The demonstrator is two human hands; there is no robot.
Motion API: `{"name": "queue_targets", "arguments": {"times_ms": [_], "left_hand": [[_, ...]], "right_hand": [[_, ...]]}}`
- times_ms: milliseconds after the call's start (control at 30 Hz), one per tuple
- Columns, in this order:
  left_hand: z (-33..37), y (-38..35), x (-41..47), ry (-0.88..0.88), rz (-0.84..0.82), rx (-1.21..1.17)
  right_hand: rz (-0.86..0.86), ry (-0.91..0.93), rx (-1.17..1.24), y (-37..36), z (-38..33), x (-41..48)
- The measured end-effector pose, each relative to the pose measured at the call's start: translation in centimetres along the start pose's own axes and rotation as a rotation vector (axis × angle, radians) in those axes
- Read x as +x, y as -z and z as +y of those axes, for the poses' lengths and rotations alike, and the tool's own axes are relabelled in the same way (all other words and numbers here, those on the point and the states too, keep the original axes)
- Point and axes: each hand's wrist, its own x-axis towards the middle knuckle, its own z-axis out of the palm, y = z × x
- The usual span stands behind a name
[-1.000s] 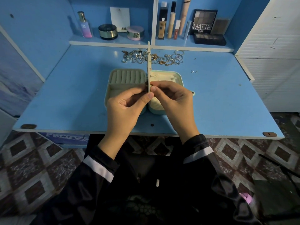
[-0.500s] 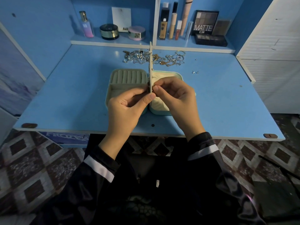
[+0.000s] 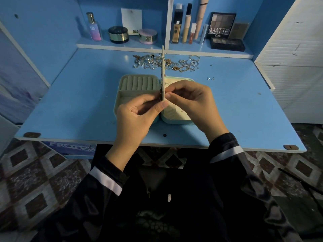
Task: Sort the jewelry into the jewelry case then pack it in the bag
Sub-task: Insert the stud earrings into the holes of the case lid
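Above open jewelry case (image 3: 139, 83), left hand (image 3: 136, 117) pinches upright panel (image 3: 163, 70); right hand (image 3: 194, 102) pinches small item (hidden between fingertips (image 3: 170, 95)).

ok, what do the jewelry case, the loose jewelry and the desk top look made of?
Jewelry case: smooth teal shell, likely plastic or faux leather; cream lining looks soft and matte, ring rolls ribbed. Loose jewelry: metal, silver and gold tones, bright glints. Desk top: blue laminated board, probably; smooth sheen, pale edge band.
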Motion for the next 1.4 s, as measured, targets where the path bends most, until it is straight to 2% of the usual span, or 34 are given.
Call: {"name": "queue_targets", "arguments": {"times_ms": [233, 433, 600, 800, 1000, 1200, 1400], "left_hand": [[0.4, 0.0, 0.2, 0.033, -0.020, -0.028], [0.9, 0.0, 0.6, 0.060, -0.093, -0.002], [1.1, 0.1, 1.0, 0.035, -0.154, 0.047], [1.0, 0.2, 1.9, -0.011, -0.224, 0.090], [1.1, -0.5, 5.1, -0.125, -0.256, 0.289], [-0.1, -1.7, 8.8, -0.100, -0.436, 0.307], [-1.0, -1.9, 10.4, -0.156, -0.558, 0.353]], "right_hand": [[-0.065, -0.021, -0.116, 2.6, -2.3, 2.7], [-0.105, 0.026, -0.354, 2.9, -3.8, 4.2], [-0.176, 0.006, -0.427, 3.0, -4.0, 4.6], [-0.165, -0.037, -0.341, 3.5, -3.8, 3.8], [-0.108, -0.082, -0.272, 4.2, -3.6, 3.1], [-0.068, -0.084, -0.217, 4.8, -3.1, 2.6], [-0.057, -0.077, -0.159, 5.3, -2.6, 2.1]]}}
